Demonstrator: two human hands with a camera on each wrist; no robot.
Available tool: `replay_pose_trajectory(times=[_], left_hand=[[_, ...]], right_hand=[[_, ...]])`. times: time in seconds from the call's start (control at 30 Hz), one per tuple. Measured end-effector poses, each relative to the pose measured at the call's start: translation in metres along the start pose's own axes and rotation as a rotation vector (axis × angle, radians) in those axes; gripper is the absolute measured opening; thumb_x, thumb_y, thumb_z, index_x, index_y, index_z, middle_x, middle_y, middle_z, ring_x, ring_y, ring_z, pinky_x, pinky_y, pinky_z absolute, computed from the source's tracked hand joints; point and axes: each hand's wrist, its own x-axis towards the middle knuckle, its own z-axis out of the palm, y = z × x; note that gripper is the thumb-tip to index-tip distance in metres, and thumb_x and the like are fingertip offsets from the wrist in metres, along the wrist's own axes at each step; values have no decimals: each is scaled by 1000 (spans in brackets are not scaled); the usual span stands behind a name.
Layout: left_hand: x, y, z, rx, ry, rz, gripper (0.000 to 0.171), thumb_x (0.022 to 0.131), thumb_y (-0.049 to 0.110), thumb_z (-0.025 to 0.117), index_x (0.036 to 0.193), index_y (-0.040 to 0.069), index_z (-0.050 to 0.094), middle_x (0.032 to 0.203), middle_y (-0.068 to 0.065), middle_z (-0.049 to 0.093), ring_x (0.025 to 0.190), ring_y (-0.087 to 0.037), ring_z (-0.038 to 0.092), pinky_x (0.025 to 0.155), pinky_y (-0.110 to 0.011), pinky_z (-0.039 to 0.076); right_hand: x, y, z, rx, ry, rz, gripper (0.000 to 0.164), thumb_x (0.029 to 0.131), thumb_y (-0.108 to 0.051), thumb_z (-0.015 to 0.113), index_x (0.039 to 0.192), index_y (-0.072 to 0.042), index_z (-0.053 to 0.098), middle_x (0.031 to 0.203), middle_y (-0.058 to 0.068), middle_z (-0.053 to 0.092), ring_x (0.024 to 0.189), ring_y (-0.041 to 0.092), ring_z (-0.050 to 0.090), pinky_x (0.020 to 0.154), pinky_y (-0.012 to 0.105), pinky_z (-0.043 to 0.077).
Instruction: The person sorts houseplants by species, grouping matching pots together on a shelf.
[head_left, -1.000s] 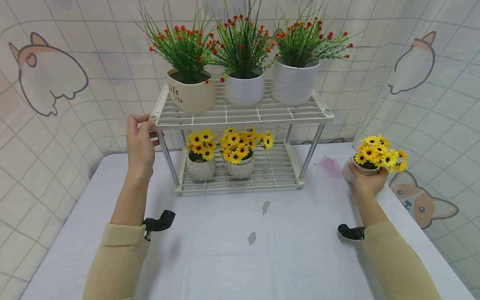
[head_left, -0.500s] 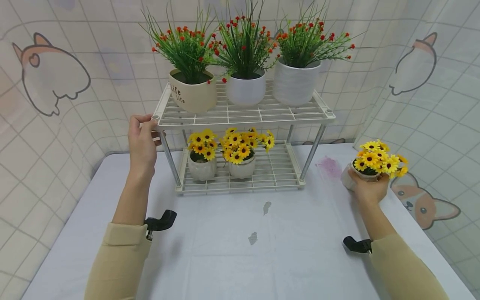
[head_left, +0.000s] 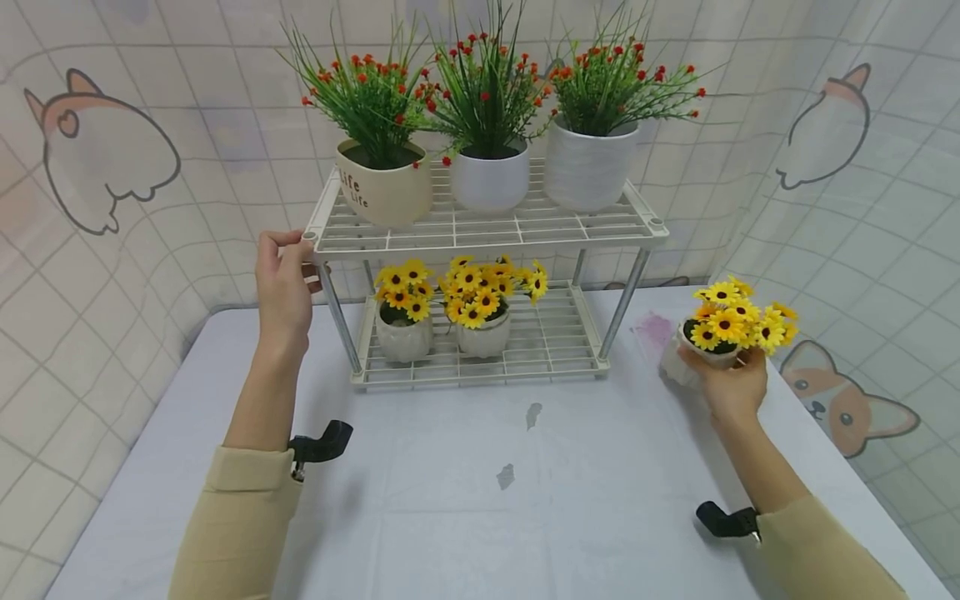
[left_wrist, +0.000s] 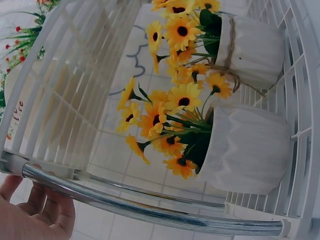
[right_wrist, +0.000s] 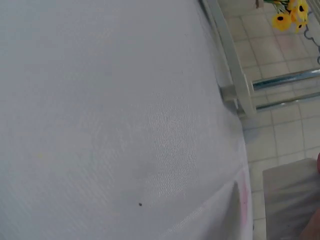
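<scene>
My left hand (head_left: 285,287) grips the front left corner of a white two-tier wire rack (head_left: 487,245), its fingers (left_wrist: 60,210) curled at the top of a metal post (left_wrist: 150,207). At the right side of the table, my right hand (head_left: 733,390) holds a small white pot of yellow daisies (head_left: 727,323) by its side. The right wrist view catches only part of that pot (right_wrist: 287,200), at its lower right edge. Two similar daisy pots, a left one (head_left: 405,337) and a middle one (head_left: 483,336), stand on the lower shelf.
On the upper shelf stand three red-flowered grass plants: a cream pot (head_left: 390,187), a white pot (head_left: 491,179) and a ribbed white pot (head_left: 588,167). A white cloth (head_left: 600,500) covers the table, with a pink stain (head_left: 654,329) near the rack's right side.
My right hand has dipped slightly, then shifted left with the daisy pot, nearer the rack, as its forearm swung lower right. My left hand keeps its grip on the corner.
</scene>
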Motion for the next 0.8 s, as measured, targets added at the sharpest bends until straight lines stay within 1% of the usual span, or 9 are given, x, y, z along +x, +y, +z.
replay_pose_trajectory(times=[0.1,0.2,0.3,0.37,0.47,0.6,0.7,0.8], left_hand=[[0,0,0,5,-2,2,16,106,22,40,115,19,52,119,-5,63,95,-19,60,80,-34,44],[0,0,0,4,2,3,16,106,22,40,115,19,52,120,-8,64,94,-18,60,80,-34,44],[0,1,1,6,4,3,15,106,22,40,115,19,52,122,-12,63,95,-18,60,81,-34,44],[0,1,1,1,4,0,15,105,22,40,114,19,52,122,-13,63,94,-18,60,81,-34,44],[1,2,1,-2,3,-4,14,105,21,40,114,20,52,121,-11,63,95,-18,60,81,-34,44],[0,2,1,-13,4,-8,14,105,20,41,113,20,52,119,-9,63,93,-17,60,80,-34,44],[0,2,1,-15,4,-10,13,105,20,41,112,20,52,121,-12,63,93,-18,60,80,-34,43],[-1,2,1,-10,4,-11,14,105,21,40,113,20,51,123,-12,63,94,-18,60,80,-34,43]], right_hand=[[-10,-5,0,-33,-19,-19,101,83,-33,87,161,-17,24,159,9,36,145,23,35,116,39,32],[-22,-9,0,-56,-50,-34,101,83,-36,88,160,-15,26,158,8,37,142,23,36,112,38,38],[-34,-14,0,-85,-89,-56,102,83,-39,86,161,-15,25,158,7,37,138,24,38,104,34,44],[-43,-17,2,-96,-116,-70,102,84,-40,86,161,-15,23,158,7,37,137,25,38,98,30,46],[-54,-21,4,-80,-142,-107,101,85,-39,85,161,-16,22,157,7,36,135,25,38,93,27,46],[-68,-23,9,-30,-149,-173,98,85,-32,86,159,-17,25,154,6,38,133,22,38,93,26,43],[-79,-22,12,3,-164,-208,94,85,-27,87,157,-17,27,152,5,41,130,20,40,89,22,45],[-90,-21,16,22,-194,-221,92,85,-25,87,156,-18,29,150,3,43,129,17,41,86,18,47]])
